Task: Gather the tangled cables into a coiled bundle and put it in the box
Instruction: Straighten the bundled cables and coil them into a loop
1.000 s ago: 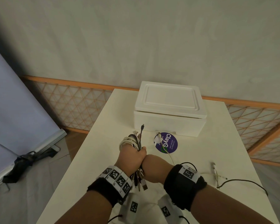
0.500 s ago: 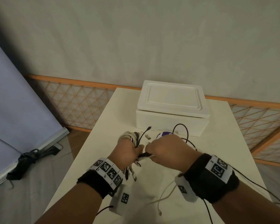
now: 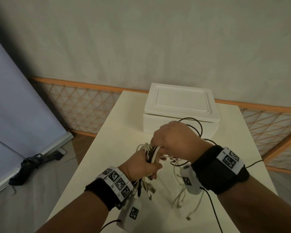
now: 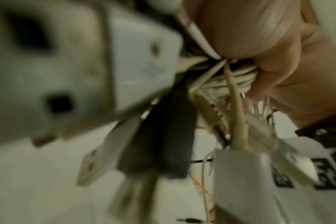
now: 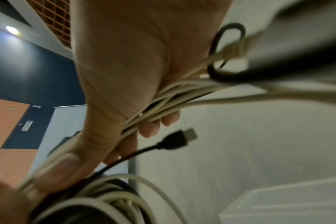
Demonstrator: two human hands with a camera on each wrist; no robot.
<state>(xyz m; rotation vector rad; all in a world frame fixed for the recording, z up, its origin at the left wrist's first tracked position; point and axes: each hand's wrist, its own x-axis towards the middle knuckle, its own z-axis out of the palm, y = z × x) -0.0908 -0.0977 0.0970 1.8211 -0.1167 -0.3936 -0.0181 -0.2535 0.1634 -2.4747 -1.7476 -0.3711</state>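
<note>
My left hand (image 3: 141,163) grips a coiled bundle of white and black cables (image 3: 149,151) above the white table (image 3: 118,140); several USB plugs (image 3: 146,187) dangle below the fist. In the left wrist view the fingers (image 4: 259,30) curl round the white strands (image 4: 226,80). My right hand (image 3: 171,140) sits just above the left, curled round loose cable strands (image 5: 163,106), with a black loop (image 3: 196,125) arching behind it. A black USB plug (image 5: 176,139) sticks out by the fingers. The white foam box (image 3: 181,110) stands behind, lid closed.
Loose white cable ends (image 3: 183,197) hang from the hands onto the table. A black cable (image 3: 213,211) trails off at the right. A blue backdrop (image 3: 15,115) leans at the left, and a lattice panel (image 3: 84,105) runs along the wall.
My right hand has risen and swung over the left, carrying cable strands around the bundle. The purple sticker on the table is now hidden behind the hands.
</note>
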